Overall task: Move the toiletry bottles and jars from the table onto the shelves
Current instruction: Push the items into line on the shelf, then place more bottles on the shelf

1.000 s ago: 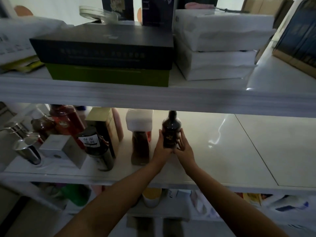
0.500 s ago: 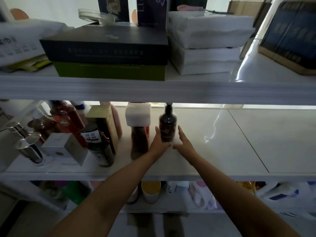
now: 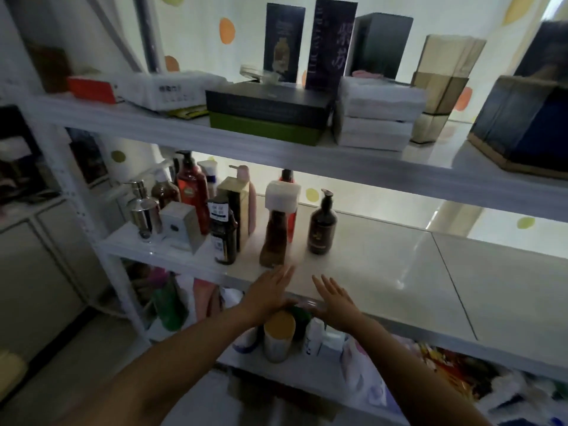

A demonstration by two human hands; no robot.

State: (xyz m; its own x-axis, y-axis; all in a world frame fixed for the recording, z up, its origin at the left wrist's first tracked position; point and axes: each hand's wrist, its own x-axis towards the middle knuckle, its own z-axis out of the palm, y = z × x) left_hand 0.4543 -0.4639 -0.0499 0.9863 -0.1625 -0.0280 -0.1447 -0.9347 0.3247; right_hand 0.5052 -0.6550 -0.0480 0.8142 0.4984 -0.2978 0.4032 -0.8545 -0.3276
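Note:
A dark brown pump bottle stands upright on the white middle shelf, free of both hands. To its left stands a brown bottle with a white wrapped top, then several more bottles and boxes. My left hand and my right hand hover over the shelf's front edge, fingers straight and spread, holding nothing.
The right part of the middle shelf is bare. The top shelf carries a black and green box, white packs and tall cartons. The lower shelf holds a yellow-capped can and small bottles. A white cabinet stands at left.
Both hands let go of the dark pump bottle and drew back to the shelf's front edge. The bottle stays on the shelf. The camera pulled back and up.

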